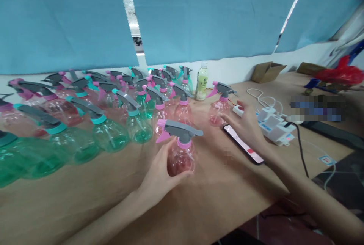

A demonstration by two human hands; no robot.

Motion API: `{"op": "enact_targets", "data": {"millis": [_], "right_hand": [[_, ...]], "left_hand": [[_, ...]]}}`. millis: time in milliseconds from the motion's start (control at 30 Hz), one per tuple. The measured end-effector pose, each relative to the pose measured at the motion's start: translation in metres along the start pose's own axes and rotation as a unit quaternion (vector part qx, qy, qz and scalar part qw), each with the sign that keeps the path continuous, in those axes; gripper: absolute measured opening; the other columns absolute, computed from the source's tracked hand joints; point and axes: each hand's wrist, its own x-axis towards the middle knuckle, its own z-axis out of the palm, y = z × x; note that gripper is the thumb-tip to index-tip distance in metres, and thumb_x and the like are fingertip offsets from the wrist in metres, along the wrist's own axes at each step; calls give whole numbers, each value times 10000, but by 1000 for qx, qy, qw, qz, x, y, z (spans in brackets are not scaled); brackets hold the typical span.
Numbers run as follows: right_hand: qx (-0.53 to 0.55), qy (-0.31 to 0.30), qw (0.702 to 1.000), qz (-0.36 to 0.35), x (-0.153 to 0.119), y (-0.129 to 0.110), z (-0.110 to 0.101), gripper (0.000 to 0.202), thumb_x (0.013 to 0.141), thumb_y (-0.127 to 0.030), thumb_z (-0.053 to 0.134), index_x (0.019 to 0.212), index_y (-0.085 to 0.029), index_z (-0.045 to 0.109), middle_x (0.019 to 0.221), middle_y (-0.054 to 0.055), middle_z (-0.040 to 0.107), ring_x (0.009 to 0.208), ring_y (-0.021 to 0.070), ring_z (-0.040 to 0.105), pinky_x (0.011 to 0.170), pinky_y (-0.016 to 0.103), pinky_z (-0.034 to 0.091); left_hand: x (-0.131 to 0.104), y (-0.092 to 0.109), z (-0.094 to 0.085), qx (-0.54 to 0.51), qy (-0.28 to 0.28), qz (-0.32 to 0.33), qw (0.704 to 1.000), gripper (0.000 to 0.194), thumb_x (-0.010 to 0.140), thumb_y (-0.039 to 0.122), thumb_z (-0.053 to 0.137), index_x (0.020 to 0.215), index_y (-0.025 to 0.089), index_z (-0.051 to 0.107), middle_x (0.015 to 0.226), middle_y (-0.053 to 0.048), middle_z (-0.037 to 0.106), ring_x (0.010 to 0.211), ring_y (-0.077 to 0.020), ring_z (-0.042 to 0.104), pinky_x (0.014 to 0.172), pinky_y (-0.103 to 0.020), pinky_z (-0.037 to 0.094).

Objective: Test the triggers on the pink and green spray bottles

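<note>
My left hand is wrapped round the lower body of a clear pink spray bottle with a grey and pink trigger head. The bottle stands upright, its nozzle towards the left. My right hand has its fingers apart, above a phone with a lit screen. Just left of its fingertips is another pink spray bottle, standing on the table; whether they touch it I cannot tell.
Pink and green spray bottles crowd the table's left and back. A drink bottle stands by the wall. On the right are a power strip with white plugs, cables, an open cardboard box and a red plastic bag.
</note>
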Motion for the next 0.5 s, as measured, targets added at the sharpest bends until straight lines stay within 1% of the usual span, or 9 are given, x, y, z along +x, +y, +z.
{"op": "enact_targets", "data": {"millis": [33, 67, 100, 133, 167, 233, 333, 433, 500], "right_hand": [[42, -20, 999, -1, -11, -12, -8, 706, 711, -576, 612, 1222, -116, 451, 1208, 204, 533, 1112, 329, 511, 927, 494, 400], [91, -76, 993, -14, -22, -24, -14, 592, 727, -549, 615, 1162, -165, 498, 1165, 155, 575, 1081, 295, 542, 928, 467, 415], [144, -149, 978, -38, -31, -35, -19, 518, 736, -528, 617, 1125, -198, 521, 1151, 121, 593, 1069, 273, 558, 926, 448, 429], [183, -237, 952, -54, -38, -47, -21, 511, 743, -498, 627, 1159, -228, 505, 1210, 93, 570, 1124, 257, 532, 962, 439, 411], [212, -306, 924, -82, -44, -57, -21, 573, 714, -480, 665, 1206, -253, 481, 1244, 73, 554, 1153, 250, 515, 981, 438, 402], [243, -383, 885, -106, -49, -76, -16, 774, 613, -446, 757, 1286, -277, 413, 1311, 64, 509, 1204, 259, 477, 1002, 452, 388], [318, -423, 841, -115, -49, -101, -2, 849, 561, -396, 798, 1298, -274, 392, 1345, 72, 471, 1217, 261, 465, 992, 459, 400], [419, -429, 789, -135, -51, -122, 12, 826, 564, -271, 806, 1280, -269, 393, 1275, 66, 521, 1110, 227, 548, 855, 366, 504], [448, -423, 772, -156, -56, -134, 18, 739, 608, -191, 763, 1257, -273, 417, 1174, 39, 571, 976, 180, 601, 745, 295, 530]], "left_hand": [[-2, -1, -1, -12, -7, 0, 1000, 822, 738, 416, 693, 1385, 256, 212, 1381, -116, 419, 1235, -311, 431, 960, -507, 402], [-5, -3, -1, -25, -13, -1, 1000, 838, 731, 413, 703, 1387, 259, 205, 1384, -113, 418, 1238, -303, 430, 967, -497, 402], [-8, -4, -2, -38, -18, -1, 999, 851, 723, 406, 712, 1388, 264, 201, 1386, -108, 416, 1240, -296, 429, 973, -486, 402], [-11, -6, -3, -49, -20, -2, 999, 865, 712, 399, 723, 1389, 270, 199, 1387, -103, 416, 1243, -292, 427, 977, -479, 402], [-14, -7, -4, -59, -20, -3, 998, 880, 699, 391, 735, 1388, 277, 200, 1386, -99, 417, 1244, -292, 425, 980, -479, 399], [-21, -8, -7, -81, -26, -5, 996, 878, 680, 369, 752, 1378, 287, 225, 1373, -96, 432, 1234, -303, 435, 980, -495, 392], [-29, -3, -15, -135, -71, -12, 988, 840, 668, 363, 770, 1350, 268, 289, 1302, -104, 502, 1172, -325, 495, 950, -533, 400], [-34, 2, -25, -175, -123, 9, 977, 785, 678, 369, 765, 1329, 241, 346, 1255, -107, 539, 1122, -329, 534, 919, -534, 418], [-38, 2, -29, -157, -126, 42, 979, 758, 678, 374, 764, 1318, 252, 377, 1291, -97, 511, 1152, -326, 506, 946, -523, 395]]}}
